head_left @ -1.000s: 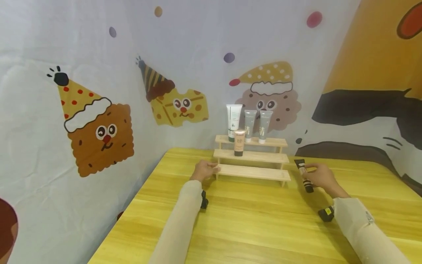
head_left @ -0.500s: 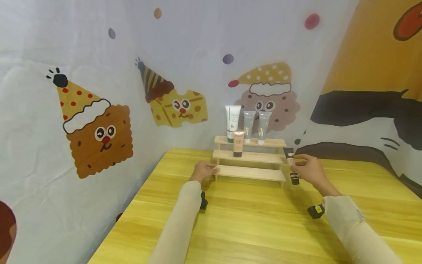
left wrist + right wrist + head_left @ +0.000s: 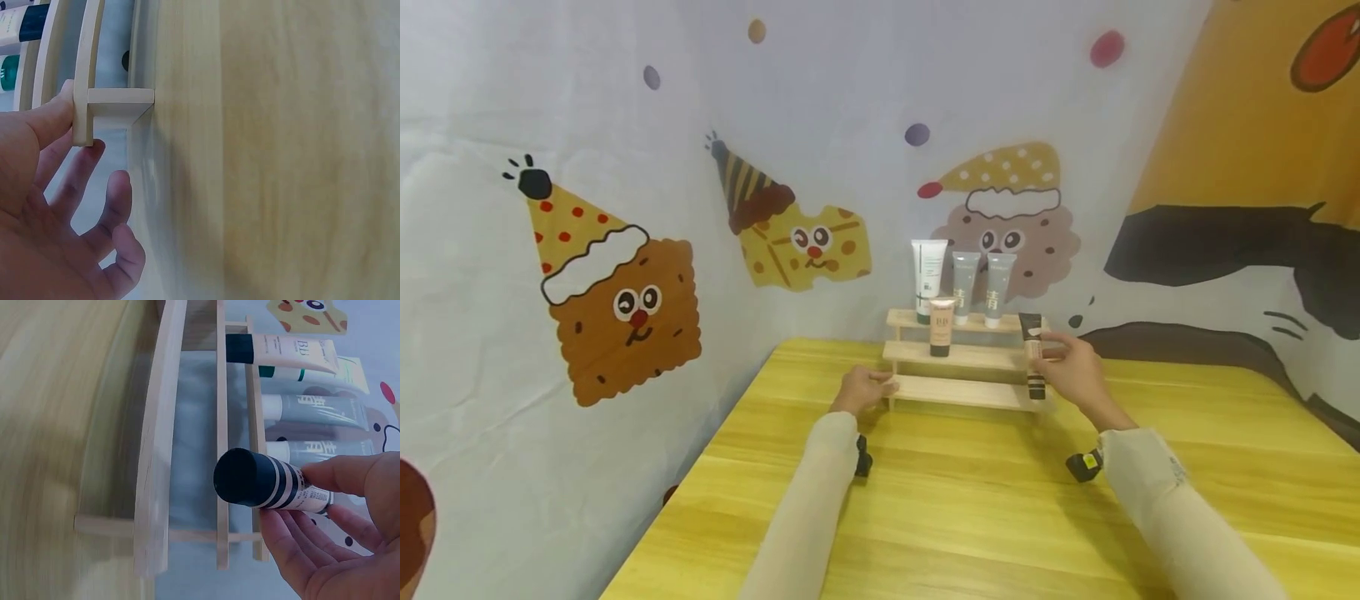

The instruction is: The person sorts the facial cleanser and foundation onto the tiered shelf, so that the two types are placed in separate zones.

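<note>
A three-step wooden display rack point(image 3: 962, 392) stands toward the back of the table. My left hand point(image 3: 861, 390) pinches the left end of its lowest step; in the left wrist view the thumb lies on top and fingertips reach below. My right hand point(image 3: 1073, 373) holds a squeeze tube point(image 3: 1032, 348) with a black striped cap end, cap down. That tube overlaps the right end of the rack in the head view, and its black cap point(image 3: 236, 477) faces the right wrist camera. On the middle step stands a beige BB cream tube point(image 3: 941, 327).
The top step bears a white tube point(image 3: 928, 279) with a green cap and two grey tubes point(image 3: 964, 287) with white caps. A cartoon-printed cloth point(image 3: 805, 100) hangs behind and left of the yellow wood-grain table point(image 3: 955, 517).
My right hand has carried the black-capped tube leftward and up, from beside the rack to its right end, and the tube is more upright. The left hand keeps its hold on the rack.
</note>
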`<state>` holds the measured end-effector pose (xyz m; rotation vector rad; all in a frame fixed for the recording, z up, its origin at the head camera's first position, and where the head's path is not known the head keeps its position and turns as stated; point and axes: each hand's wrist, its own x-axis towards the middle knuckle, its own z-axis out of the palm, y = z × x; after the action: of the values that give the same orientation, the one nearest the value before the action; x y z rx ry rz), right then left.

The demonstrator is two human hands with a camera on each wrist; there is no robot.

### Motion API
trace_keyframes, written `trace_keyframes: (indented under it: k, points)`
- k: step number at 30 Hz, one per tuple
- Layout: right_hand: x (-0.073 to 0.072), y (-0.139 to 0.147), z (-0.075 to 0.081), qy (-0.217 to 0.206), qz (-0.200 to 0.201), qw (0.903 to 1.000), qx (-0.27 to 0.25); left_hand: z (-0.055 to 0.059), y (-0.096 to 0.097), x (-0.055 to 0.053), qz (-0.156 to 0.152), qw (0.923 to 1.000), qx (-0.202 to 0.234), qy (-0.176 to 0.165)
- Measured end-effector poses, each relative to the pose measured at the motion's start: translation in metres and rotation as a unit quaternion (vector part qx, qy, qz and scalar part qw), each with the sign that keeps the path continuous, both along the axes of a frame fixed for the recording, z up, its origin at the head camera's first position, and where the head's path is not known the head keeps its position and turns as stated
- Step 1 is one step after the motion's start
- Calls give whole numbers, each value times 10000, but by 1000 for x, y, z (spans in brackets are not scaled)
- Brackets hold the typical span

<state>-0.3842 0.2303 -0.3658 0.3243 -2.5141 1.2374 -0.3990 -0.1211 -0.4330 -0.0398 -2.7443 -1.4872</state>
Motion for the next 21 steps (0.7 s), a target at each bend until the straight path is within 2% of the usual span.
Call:
trace_keyframes:
  k: [5, 15, 21]
  points:
    - [-6, -12, -1, -39, -158, 9997, -196, -1, 0, 0, 92, 9999, -42, -55]
    - [-16, -31, -2, 276, -530, 9974, -394, 0, 2, 0, 118, 9999, -58, -73]
    - [-22, -36, 1, 268, -509, 9961, -664, 1, 3, 0, 52, 10000, -39, -3]
